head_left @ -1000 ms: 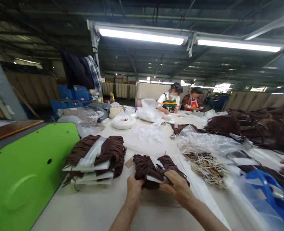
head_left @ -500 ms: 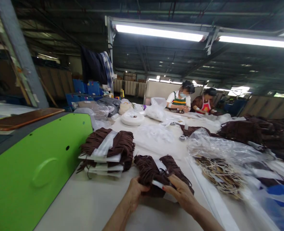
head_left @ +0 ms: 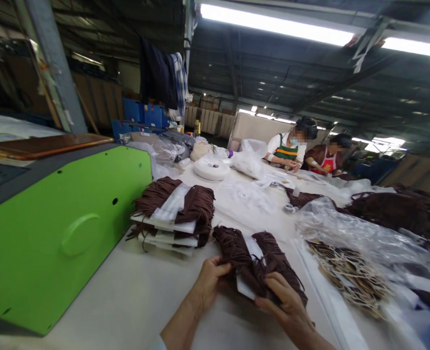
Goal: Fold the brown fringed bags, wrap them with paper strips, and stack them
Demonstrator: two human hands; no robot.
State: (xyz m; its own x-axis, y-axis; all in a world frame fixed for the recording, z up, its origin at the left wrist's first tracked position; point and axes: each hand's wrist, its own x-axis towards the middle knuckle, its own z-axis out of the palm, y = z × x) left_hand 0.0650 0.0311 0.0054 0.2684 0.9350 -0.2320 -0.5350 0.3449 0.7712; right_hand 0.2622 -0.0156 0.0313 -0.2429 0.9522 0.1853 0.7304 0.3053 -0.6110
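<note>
A bundle of dark brown fringe trim [head_left: 234, 249], wound on a white card with a pale band across its middle, lies on the table in front of me. My left hand [head_left: 208, 282] is closed on its near left edge, thumb on top. My right hand [head_left: 286, 299] grips the near right side, fingers on the brown strands. Between the hands a corner of the white card [head_left: 244, 288] sticks out from under the fringe. To the left, a stack of similar fringe bundles [head_left: 196, 203] stands apart from both hands.
A green machine housing [head_left: 80, 228] borders the table on the left. Clear plastic bags [head_left: 346, 218] and tan corded pieces [head_left: 349, 274] lie at right. A white roll [head_left: 212, 169] sits farther back. Two co-workers [head_left: 288, 148] sit across the table.
My view has shifted, so the scene sits differently in the picture. The right fingers have moved along the fringe, and more of the card's near corner shows. Both hands keep hold of the bundle.
</note>
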